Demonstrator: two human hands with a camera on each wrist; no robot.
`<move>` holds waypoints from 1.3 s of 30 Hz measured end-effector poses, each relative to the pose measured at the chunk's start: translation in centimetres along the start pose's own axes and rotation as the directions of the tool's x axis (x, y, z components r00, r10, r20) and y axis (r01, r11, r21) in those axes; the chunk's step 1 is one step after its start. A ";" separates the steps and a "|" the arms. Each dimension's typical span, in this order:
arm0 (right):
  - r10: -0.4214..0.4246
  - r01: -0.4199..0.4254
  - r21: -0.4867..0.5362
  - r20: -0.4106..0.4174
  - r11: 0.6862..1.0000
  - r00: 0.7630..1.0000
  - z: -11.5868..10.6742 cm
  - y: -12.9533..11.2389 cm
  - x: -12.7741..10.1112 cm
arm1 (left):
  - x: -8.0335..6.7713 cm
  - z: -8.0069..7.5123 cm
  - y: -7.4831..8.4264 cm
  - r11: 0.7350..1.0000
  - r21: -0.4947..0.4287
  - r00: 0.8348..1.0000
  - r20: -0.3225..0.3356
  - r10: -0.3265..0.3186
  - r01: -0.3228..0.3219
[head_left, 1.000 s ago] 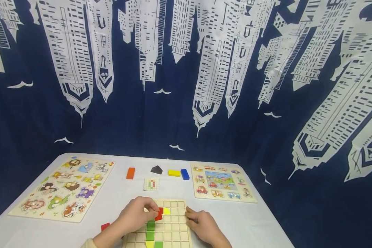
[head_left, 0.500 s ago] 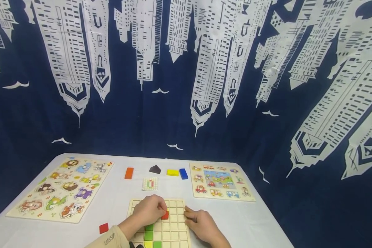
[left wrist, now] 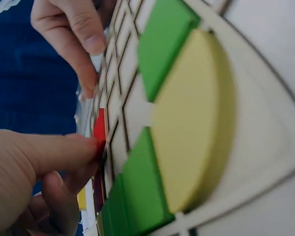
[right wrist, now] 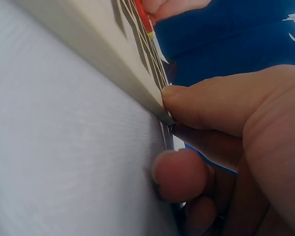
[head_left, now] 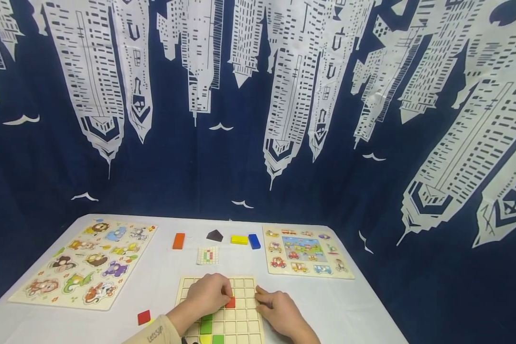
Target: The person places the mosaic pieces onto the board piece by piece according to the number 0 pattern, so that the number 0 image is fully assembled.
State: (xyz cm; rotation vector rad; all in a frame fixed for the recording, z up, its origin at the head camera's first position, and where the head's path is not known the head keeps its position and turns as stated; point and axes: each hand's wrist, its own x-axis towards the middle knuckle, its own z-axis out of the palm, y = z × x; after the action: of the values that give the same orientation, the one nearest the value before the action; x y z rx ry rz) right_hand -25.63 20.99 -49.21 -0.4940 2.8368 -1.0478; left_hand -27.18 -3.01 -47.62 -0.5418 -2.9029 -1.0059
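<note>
A wooden grid board [head_left: 245,286] lies at the table's near edge, with green blocks [head_left: 206,326] and a yellow half-round piece [left wrist: 194,118] set in its cells. My left hand [head_left: 228,297] reaches over the board. Its fingertips [left wrist: 86,147] pinch a red block [head_left: 231,302] that sits in a cell near the middle. At the board's right edge, my right hand [head_left: 264,301] pinches the rim [right wrist: 103,49], thumb [right wrist: 211,98] on top and a finger against the side. The same red block [left wrist: 99,132] shows edge-on in the left wrist view.
Behind the board lie a small pattern card [head_left: 208,255] and loose blocks: orange [head_left: 178,241], dark [head_left: 214,235], yellow [head_left: 239,239], blue [head_left: 254,241]. A red square [head_left: 144,317] lies left of the board. An animal puzzle [head_left: 83,263] and a vehicle puzzle [head_left: 307,253] flank it.
My left hand has lowered the red block from a tilted hold down into the grid and now covers the small yellow piece beside it. My right hand has stayed on the board's edge.
</note>
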 end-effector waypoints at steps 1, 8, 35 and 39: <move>0.002 -0.002 -0.001 0.002 1.000 1.000 0.0 0.0 0.0 | 0.0 0.0 -0.1 1.000 0.008 1.000 0.001 0.000 0.000; 0.016 -0.016 0.011 0.002 1.000 1.000 0.1 -0.2 0.1 | -0.6 -0.1 -0.4 1.000 0.000 1.000 -0.021 0.004 -0.004; 0.011 -0.011 0.038 0.020 0.999 1.000 -0.3 -0.2 -0.1 | -11.3 -9.8 -13.7 0.916 -0.021 0.915 -0.033 -0.402 0.402; 0.016 -0.018 0.076 0.026 0.997 1.000 0.0 0.0 0.0 | -11.4 -9.6 -13.6 0.910 -0.010 0.910 -0.014 -0.414 0.414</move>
State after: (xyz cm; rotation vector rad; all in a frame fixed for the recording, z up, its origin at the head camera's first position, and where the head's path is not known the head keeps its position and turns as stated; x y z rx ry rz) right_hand -25.59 21.02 -49.22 -0.4727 2.7615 -1.1335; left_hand -21.81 -22.37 -49.68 0.0969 -3.0679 -1.0458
